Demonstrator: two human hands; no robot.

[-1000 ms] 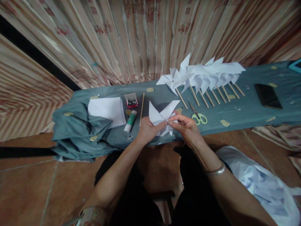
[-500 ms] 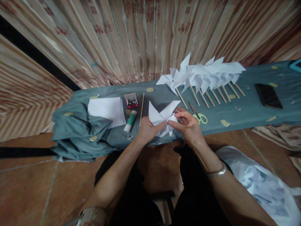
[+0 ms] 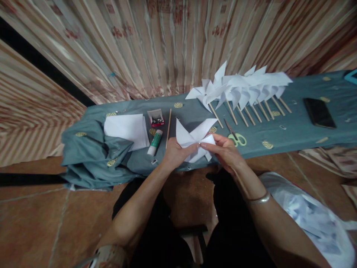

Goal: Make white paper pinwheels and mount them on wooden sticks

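Note:
A white paper pinwheel [image 3: 193,138] without a visible stick is held over the table's near edge. My left hand [image 3: 176,153] is closed on its left side, thumb toward the centre. On the right side my right hand [image 3: 225,149] pinches it, thumb at the small metal pin [image 3: 199,143] in the middle. Both sets of fingers are partly hidden under the paper. Left of the pinwheel lie a wooden stick [image 3: 169,128], a glue stick [image 3: 155,143] and a small red box of pins [image 3: 156,120]. Scissors with green handles [image 3: 237,139] lie right of it.
Several finished pinwheels [image 3: 245,87] on sticks lie overlapped at the back right. A stack of white paper [image 3: 126,128] sits at the left, partly under a fold of the blue-green cloth [image 3: 80,156]. A black phone [image 3: 319,112] lies far right. A white plastic bag [image 3: 309,219] stands on the floor.
My right hand has shifted slightly right and its fingers have moved down under the pinwheel's right blade. The pinwheel's right side has turned a little; my left hand stays almost still.

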